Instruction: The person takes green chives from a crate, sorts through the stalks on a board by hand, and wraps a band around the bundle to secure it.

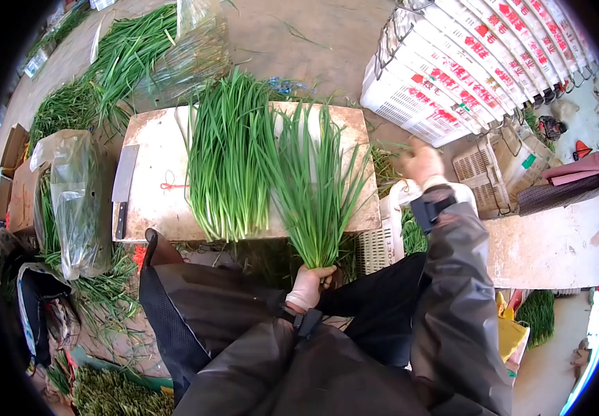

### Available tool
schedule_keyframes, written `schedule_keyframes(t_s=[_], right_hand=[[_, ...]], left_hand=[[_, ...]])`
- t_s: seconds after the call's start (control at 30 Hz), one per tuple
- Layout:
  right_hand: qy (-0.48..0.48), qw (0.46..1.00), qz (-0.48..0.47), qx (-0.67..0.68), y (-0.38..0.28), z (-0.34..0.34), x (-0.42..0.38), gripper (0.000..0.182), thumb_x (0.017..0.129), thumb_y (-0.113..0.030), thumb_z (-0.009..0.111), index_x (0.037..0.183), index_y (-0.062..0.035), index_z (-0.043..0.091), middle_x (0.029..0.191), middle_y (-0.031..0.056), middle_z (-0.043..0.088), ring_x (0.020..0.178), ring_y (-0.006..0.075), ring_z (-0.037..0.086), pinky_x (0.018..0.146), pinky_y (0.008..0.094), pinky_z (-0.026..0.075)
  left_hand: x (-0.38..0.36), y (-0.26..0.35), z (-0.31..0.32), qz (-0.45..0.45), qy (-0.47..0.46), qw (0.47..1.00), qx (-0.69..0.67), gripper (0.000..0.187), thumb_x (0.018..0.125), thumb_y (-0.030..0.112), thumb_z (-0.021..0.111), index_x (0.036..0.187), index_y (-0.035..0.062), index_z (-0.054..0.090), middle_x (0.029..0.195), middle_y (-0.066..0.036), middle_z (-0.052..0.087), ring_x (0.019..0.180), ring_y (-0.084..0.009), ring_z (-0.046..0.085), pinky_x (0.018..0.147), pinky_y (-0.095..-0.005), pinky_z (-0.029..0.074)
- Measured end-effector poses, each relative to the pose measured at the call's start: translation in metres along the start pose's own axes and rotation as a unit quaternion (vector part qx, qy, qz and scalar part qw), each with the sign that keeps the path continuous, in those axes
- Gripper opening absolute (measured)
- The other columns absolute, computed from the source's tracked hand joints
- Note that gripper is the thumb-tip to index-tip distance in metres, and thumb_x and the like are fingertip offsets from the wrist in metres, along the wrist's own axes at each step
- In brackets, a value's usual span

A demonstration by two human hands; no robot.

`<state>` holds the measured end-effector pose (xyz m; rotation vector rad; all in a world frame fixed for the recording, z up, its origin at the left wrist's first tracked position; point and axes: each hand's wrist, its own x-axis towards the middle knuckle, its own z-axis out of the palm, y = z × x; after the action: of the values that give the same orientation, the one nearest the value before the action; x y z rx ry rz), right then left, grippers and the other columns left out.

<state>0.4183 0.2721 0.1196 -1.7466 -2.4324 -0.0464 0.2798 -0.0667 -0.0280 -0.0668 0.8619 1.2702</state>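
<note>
My left hand is closed round the stem ends of a bunch of garlic chives, just below the front edge of a worn white board. The leaves fan out away from me over the board. Left of that bunch, a larger pile of chives lies on the board with its pale stem ends towards me. My right hand is off the board's right side, above a white plastic basket. Its fingers are smeared by motion, with thin yellowish strands near them.
A knife lies along the board's left edge, near a red tie. White crates are stacked at the upper right. Bagged chives stand at left, with more greens behind. A second board is at right.
</note>
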Motion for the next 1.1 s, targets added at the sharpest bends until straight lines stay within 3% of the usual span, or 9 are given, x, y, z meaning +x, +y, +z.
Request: schedule_keyframes(t_s=[0.17,0.3,0.5,0.57,0.7,0.77,0.9,0.97,1.1], right_hand=[[-0.088,0.963,-0.204,0.151,-0.092,0.048,-0.06,0.025,0.092,-0.029,0.065,0.113,-0.0154,0.068,0.106,0.0147,0.073,0.095,0.0359,0.07,0.086,0.0456,0.057],[-0.134,0.939,-0.295,0.114,-0.141,0.048,-0.078,0.036,0.095,-0.025,0.061,0.13,-0.0171,0.06,0.119,0.0136,0.065,0.103,0.0348,0.067,0.089,0.0447,0.055],[-0.116,0.921,-0.371,-0.031,-0.157,0.053,-0.084,0.02,0.09,-0.017,0.06,0.107,-0.008,0.064,0.099,0.0119,0.065,0.091,0.0301,0.068,0.079,0.0437,0.056],[-0.057,0.94,-0.304,-0.143,-0.155,0.039,-0.084,0.015,0.085,-0.011,0.057,0.097,-0.0077,0.065,0.091,0.0108,0.066,0.086,0.0276,0.069,0.07,0.0413,0.056],[0.073,0.979,-0.192,-0.019,-0.128,0.023,-0.078,0.016,0.093,-0.022,0.06,0.101,-0.0087,0.063,0.092,0.0143,0.065,0.083,0.0335,0.068,0.074,0.0462,0.055],[0.056,0.994,-0.08,0.046,-0.118,0.004,-0.085,0.016,0.093,-0.023,0.062,0.099,-0.009,0.064,0.095,0.0188,0.069,0.089,0.0414,0.067,0.076,0.0494,0.054],[0.247,0.928,0.099,0.261,-0.04,0.03,-0.061,0.013,0.09,-0.018,0.068,0.097,-0.0065,0.069,0.084,0.0146,0.07,0.075,0.0326,0.068,0.072,0.0429,0.054],[0.232,0.898,0.157,0.34,0.001,0.024,-0.05,0.019,0.092,-0.017,0.065,0.101,-0.0001,0.066,0.092,0.0166,0.072,0.08,0.0318,0.068,0.076,0.0419,0.053],[0.066,0.941,-0.096,0.318,-0.023,0.027,-0.092,0.027,0.091,-0.01,0.064,0.118,-0.0084,0.067,0.091,0.0146,0.071,0.081,0.0294,0.068,0.077,0.0386,0.054]], left_hand=[[-0.003,0.0,-0.001,0.004,0.02,1.0,0.023,0.007,0.086,0.005,0.072,0.085,0.0059,0.065,0.063,0.0,0.057,0.051,-0.0113,0.049,0.05,-0.0253,0.038],[-0.001,-0.004,0.0,0.006,0.026,1.0,0.015,0.008,0.086,0.001,0.071,0.088,0.0036,0.064,0.066,-0.001,0.058,0.052,-0.0116,0.05,0.05,-0.0257,0.038],[0.0,-0.006,-0.002,0.044,0.043,0.997,0.044,0.014,0.084,-0.001,0.071,0.092,0.0054,0.063,0.07,-0.001,0.06,0.05,-0.0112,0.05,0.047,-0.0265,0.039],[0.0,-0.008,-0.001,0.063,0.06,0.995,0.052,0.018,0.083,-0.002,0.071,0.096,0.0061,0.063,0.071,-0.001,0.061,0.049,-0.0113,0.05,0.046,-0.0272,0.039],[-0.004,-0.002,0.009,0.111,0.093,0.987,0.066,0.021,0.082,-0.004,0.07,0.099,0.0046,0.061,0.07,-0.001,0.06,0.049,-0.0114,0.05,0.045,-0.0268,0.038],[-0.007,-0.001,0.012,0.13,0.104,0.983,0.071,0.022,0.082,-0.004,0.07,0.1,0.0046,0.06,0.07,-0.001,0.059,0.049,-0.0114,0.05,0.044,-0.0264,0.037],[-0.013,0.001,0.012,0.124,0.114,0.983,0.069,0.024,0.081,-0.004,0.069,0.1,0.005,0.06,0.071,-0.001,0.06,0.049,-0.0113,0.05,0.043,-0.0265,0.038],[-0.016,0.0,0.01,0.119,0.121,0.983,0.075,0.025,0.08,-0.004,0.069,0.101,0.005,0.059,0.071,-0.001,0.06,0.048,-0.0115,0.05,0.043,-0.0266,0.038],[-0.013,-0.006,0.009,0.135,0.137,0.975,0.115,0.027,0.078,-0.005,0.069,0.101,0.0043,0.059,0.071,-0.002,0.06,0.048,-0.0118,0.051,0.043,-0.0274,0.039]])
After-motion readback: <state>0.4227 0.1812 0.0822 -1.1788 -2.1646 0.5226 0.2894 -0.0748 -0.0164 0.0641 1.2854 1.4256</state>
